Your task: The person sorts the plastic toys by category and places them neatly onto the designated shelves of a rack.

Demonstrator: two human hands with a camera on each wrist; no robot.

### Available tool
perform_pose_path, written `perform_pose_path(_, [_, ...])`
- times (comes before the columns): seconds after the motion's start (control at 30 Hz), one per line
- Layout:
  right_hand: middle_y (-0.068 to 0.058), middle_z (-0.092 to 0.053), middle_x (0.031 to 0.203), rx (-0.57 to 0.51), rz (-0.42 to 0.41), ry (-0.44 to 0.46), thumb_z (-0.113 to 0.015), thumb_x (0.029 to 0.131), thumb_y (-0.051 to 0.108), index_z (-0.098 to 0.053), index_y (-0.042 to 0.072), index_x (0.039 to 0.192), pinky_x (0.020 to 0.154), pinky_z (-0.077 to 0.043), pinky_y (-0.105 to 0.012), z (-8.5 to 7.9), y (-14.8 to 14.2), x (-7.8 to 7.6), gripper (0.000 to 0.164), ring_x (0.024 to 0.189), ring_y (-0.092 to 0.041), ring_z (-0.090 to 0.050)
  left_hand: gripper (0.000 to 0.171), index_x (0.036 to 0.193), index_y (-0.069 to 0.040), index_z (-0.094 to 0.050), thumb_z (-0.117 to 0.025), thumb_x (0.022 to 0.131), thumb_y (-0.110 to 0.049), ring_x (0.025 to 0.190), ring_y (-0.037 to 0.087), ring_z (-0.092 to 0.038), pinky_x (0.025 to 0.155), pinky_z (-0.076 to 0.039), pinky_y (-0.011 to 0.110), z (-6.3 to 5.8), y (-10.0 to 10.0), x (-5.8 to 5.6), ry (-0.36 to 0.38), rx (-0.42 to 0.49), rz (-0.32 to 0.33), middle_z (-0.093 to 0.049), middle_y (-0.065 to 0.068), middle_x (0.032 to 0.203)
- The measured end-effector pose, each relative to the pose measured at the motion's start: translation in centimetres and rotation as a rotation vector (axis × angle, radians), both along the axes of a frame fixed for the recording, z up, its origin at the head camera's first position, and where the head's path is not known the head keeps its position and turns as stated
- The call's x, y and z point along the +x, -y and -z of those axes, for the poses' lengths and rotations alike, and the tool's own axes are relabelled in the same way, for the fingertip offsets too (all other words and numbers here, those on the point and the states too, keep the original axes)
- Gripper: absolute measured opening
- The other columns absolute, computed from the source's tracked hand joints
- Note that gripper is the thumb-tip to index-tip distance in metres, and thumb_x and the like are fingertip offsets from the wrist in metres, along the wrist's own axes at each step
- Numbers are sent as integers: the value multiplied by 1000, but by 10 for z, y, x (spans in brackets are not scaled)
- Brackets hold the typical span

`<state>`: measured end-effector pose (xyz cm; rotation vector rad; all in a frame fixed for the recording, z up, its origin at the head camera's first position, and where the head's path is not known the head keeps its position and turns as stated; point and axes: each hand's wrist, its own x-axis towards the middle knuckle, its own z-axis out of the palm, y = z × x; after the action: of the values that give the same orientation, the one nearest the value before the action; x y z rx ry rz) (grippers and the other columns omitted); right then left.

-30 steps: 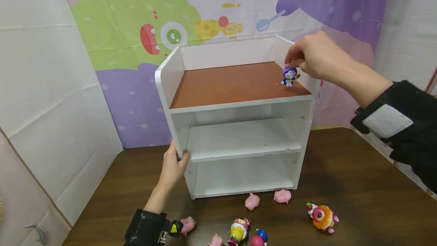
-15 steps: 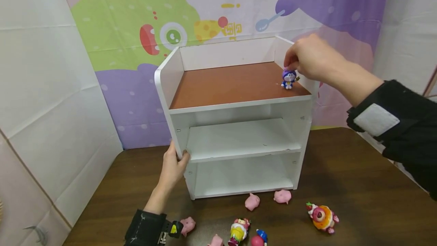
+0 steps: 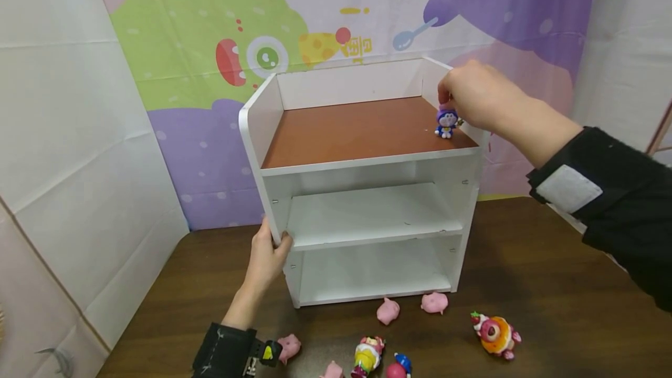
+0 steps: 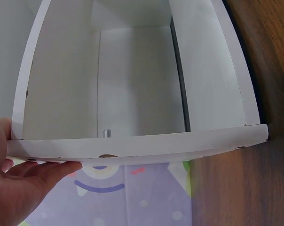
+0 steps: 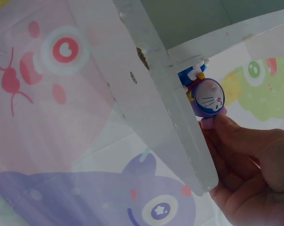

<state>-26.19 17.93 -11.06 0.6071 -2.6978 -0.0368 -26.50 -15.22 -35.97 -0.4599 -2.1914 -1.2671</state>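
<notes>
Right hand [image 3: 480,95] pinches blue-purple figurine [image 3: 446,121] by its top, figurine upright at right front of white shelf unit's [image 3: 357,133] brown top; foot contact unclear. Left hand [image 3: 266,255] grips unit's left side panel. On desk [image 3: 551,261], two pink pigs [image 3: 388,311] just in front of unit; orange-yellow-bodied bear figure [image 3: 496,336] lies front-right of unit.

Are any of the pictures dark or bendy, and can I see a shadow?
Head view: fairly bright, and the toy is small but clear enough; left wrist view: dimmer, with a soft shadow inside the shelf, whose edges look curved; right wrist view: the right hand looks dark and shaded against the lighter cloth.
</notes>
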Motion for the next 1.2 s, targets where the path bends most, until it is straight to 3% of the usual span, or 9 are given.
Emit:
perform_pose_path(0.4, [-16, -59, 78, 17, 3, 23, -49, 75, -10, -62, -6, 93, 67, -43, -42, -3, 0, -1, 23, 75, -32, -53, 39, 114, 7, -43, -48, 75, 10, 95, 37, -53, 76, -44, 50, -1, -1, 1, 6, 7, 4, -55, 28, 105])
perform_pose_path(1.2, [-10, -56, 70, -5, 8, -41, -52, 76, -10, -61, 1, 78, 59, -40, -39, 5, -2, -1, 15, 69, -28, -49, 38, 112, 7, -44, -49, 75, 10, 93, 37, -54, 74, -45, 50, 2, -1, -1, -12, 4, -13, -56, 28, 102])
